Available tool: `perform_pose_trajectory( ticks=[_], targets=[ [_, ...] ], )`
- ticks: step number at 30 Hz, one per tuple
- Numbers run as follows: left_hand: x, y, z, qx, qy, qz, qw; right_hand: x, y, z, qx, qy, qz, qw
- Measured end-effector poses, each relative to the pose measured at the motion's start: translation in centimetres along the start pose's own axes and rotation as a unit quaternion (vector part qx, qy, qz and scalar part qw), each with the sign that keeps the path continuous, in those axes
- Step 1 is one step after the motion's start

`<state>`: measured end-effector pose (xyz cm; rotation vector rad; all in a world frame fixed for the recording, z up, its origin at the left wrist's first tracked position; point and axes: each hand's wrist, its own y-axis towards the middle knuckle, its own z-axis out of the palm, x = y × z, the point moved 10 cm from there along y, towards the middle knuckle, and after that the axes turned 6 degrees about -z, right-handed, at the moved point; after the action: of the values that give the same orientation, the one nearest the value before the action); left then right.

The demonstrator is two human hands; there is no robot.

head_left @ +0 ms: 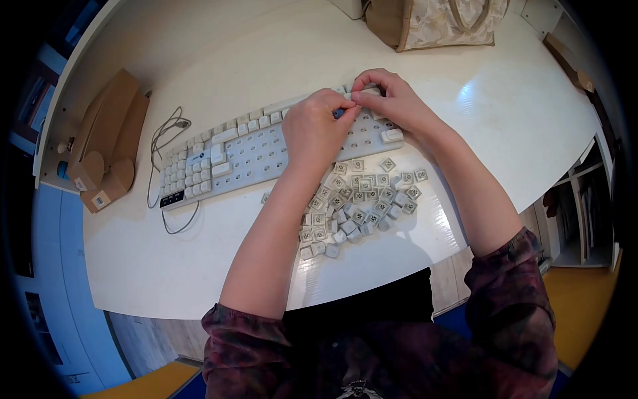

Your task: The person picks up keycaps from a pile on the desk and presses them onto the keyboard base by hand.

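Note:
A white keyboard point(256, 157) lies slantwise on the desk. Many of its switches are bare, while keycaps remain on its left block and along its far rows. Over its right part, my left hand point(318, 123) is closed around a small dark-blue tool point(339, 113), mostly hidden by the fingers. My right hand point(385, 98) meets it at the far right of the keyboard, thumb and fingers pinched together; what is between them is hidden. Loose keycaps point(359, 197), many turned underside up, are heaped below the keyboard between my forearms.
A grey cable point(158, 143) curls beside the keyboard's left end. Folded cardboard point(109, 136) stands at the desk's left side. A patterned bag point(435, 26) sits at the back, and a shelf unit point(577, 219) is beyond the white desk's point(179, 259) right edge.

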<state>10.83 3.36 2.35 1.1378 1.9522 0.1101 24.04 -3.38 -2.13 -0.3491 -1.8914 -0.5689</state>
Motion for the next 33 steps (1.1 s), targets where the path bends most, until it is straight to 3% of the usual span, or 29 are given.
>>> perform_pose_trajectory(
  ticks=[11,17,23,33],
  targets=[
    [-0.5,-0.2,0.0,-0.004,0.0,0.028,1.0,0.0,0.2,0.0,0.013,-0.005,-0.025,1.0],
    [-0.7,-0.2,-0.3,-0.035,0.011,0.046,0.998,-0.3,-0.5,0.0,0.013,0.121,0.037,0.992],
    [-1.0,-0.3,-0.6,-0.039,0.016,0.042,0.998,1.2,-0.3,-1.2,0.012,-0.028,-0.012,0.999],
    [-1.4,-0.3,0.2,0.014,0.027,0.046,0.998,2.6,-0.4,-0.4,0.088,-0.119,-0.091,0.985]
  ],
)
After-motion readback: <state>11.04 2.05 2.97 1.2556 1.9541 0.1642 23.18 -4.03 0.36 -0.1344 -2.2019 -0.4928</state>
